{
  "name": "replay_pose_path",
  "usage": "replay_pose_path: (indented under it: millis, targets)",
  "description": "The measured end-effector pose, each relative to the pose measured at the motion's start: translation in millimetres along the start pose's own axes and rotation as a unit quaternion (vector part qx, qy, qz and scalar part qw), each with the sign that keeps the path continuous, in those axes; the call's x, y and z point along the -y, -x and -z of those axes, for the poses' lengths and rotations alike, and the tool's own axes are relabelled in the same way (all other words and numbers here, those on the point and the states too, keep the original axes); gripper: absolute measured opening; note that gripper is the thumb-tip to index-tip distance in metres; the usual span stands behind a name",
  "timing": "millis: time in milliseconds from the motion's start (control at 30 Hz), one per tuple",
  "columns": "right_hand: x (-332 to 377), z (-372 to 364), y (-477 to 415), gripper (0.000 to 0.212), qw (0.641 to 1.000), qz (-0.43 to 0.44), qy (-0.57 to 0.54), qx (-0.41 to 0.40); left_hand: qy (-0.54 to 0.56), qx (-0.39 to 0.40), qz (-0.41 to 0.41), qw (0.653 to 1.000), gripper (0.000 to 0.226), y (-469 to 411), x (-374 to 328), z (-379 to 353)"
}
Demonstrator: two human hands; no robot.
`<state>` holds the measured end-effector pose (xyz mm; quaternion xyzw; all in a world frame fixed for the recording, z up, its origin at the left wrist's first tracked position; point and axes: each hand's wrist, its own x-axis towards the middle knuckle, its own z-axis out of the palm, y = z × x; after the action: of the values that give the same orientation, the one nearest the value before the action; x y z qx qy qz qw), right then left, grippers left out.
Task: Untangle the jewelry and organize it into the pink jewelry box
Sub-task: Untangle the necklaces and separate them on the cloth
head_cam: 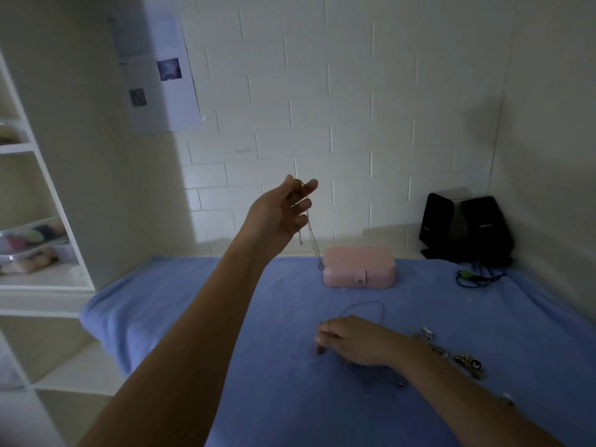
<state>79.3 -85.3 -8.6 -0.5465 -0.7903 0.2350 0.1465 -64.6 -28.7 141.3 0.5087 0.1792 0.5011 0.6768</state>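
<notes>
The person's left hand (280, 214) is raised above the far part of the blue towel (245, 317), palm turned toward the camera. Its thumb and fingers pinch the top of a thin metal chain (311, 233). The chain hangs in a long, nearly vertical line, slanting slightly to the right as it drops. Its lower end reaches the left end of the pink jewelry box (359, 269); whether it touches the box cannot be told. The box is closed and sits on the towel near the back wall. It is a smooth, rounded rectangle whose long axis runs left to right along the white brick wall (354, 108), with a small snap tab (360, 279) facing the person. The right hand (354, 341) rests low on the towel, knuckles up and fingers curled down to the soft, napped cloth; whether it holds anything cannot be told. Just beyond it a fine cord (364, 302) lies in an open loop. Beside the right wrist a heap of shiny, chunky jewelry (451, 353) trails to the right. Two black speakers (467, 227) stand in the far right corner, with thin cables (477, 279) in front of them. A white shelf unit (48, 188) stands to the left.
</notes>
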Motion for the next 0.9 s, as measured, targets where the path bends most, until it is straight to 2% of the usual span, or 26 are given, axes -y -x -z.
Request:
replay_pose_path:
  millis: [100, 200, 333, 467, 600, 733, 800, 900]
  targets:
    - [-3, 15, 6, 0.018, 0.996, -0.029, -0.032, 0.083, -0.018, -0.019, 0.0, 1.0, 0.027, 0, -7, 14]
    - [-1, 25, 11, 0.016, 0.987, -0.03, -0.073, 0.139, -0.106, -0.039, 0.028, 0.993, 0.026, 2, -11, 30]
    - [8, 31, 11, 0.022, 0.974, 0.01, -0.197, 0.116, -0.226, -0.064, 0.077, 0.969, 0.022, 9, -7, 49]
    - [14, 30, 8, 0.032, 0.955, 0.048, -0.264, 0.121, -0.253, -0.095, 0.09, 0.959, 0.022, 17, -2, 68]
    - [24, 21, 7, 0.038, 0.958, 0.055, -0.255, 0.117, -0.265, -0.113, 0.054, 0.956, 0.022, 19, 3, 76]
    - [36, 13, 7, 0.038, 0.96, 0.083, -0.206, 0.173, -0.291, -0.096, 0.033, 0.951, 0.023, 26, 11, 76]
    - [40, 13, 8, 0.037, 0.962, 0.092, -0.157, 0.204, -0.342, -0.085, 0.043, 0.935, 0.024, 31, 22, 79]
    - [48, 7, 11, 0.039, 0.948, 0.094, -0.114, 0.283, -0.463, -0.08, 0.081, 0.879, 0.022, 39, 44, 93]
